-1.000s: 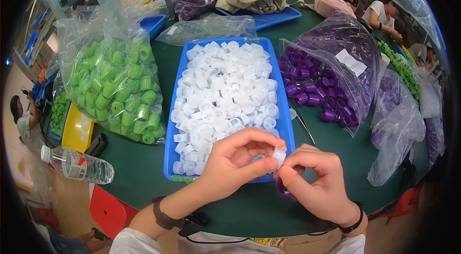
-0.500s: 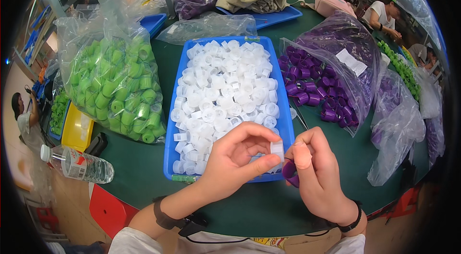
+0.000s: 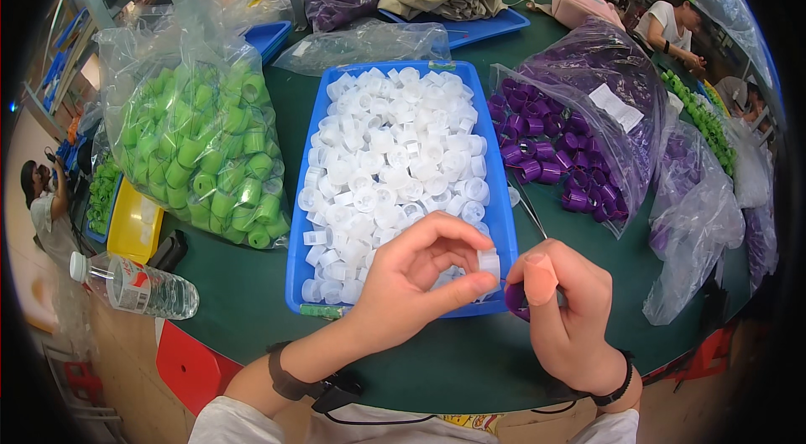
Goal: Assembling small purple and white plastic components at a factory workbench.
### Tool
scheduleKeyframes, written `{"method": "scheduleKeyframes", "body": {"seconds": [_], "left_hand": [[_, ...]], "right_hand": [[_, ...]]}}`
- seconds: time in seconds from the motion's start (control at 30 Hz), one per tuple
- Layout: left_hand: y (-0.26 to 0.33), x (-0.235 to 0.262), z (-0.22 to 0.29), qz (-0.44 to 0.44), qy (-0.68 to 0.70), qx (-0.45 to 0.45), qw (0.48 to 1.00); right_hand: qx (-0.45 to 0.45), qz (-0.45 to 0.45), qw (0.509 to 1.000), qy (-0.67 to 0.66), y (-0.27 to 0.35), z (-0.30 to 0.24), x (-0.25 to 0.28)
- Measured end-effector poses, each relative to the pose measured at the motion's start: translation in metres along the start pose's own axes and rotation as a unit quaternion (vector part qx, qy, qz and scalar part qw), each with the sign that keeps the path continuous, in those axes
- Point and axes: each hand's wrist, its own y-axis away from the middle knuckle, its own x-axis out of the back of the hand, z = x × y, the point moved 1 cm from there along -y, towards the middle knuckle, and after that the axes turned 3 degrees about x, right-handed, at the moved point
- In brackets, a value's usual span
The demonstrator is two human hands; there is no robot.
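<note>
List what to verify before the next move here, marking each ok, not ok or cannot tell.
1. Left hand has a grip on the white cup: ok, pinched between thumb and fingers.
2. Right hand has the purple ring: ok.
3. Purple ring fully visible: not ok, the hand partly covers it.
4. Tweezers clear of the right hand: cannot tell, their tip appears close to it.
5. Bottle standing upright: not ok, it lies on its side, cap on.
</note>
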Motion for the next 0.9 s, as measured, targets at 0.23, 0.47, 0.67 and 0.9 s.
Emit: {"method": "scheduleKeyframes", "body": {"seconds": [0.23,0.47,0.67,0.9], "left_hand": [[0.001,-0.001,-0.002,-0.011,0.005,0.002,1.0],[0.002,-0.001,-0.001,-0.028,-0.01,0.003,1.0],[0.003,-0.003,0.007,-0.045,0.046,-0.008,0.998],[0.003,0.001,0.011,-0.059,0.077,0.067,0.993]], "right_hand": [[0.034,0.012,0.999,0.029,0.001,0.0,-0.004],[0.016,0.016,1.0,0.009,0.001,-0.001,-0.008],[0.108,-0.014,0.991,-0.074,0.002,0.013,-0.007],[0.211,0.007,0.975,-0.076,0.0,0.012,-0.007]]}}
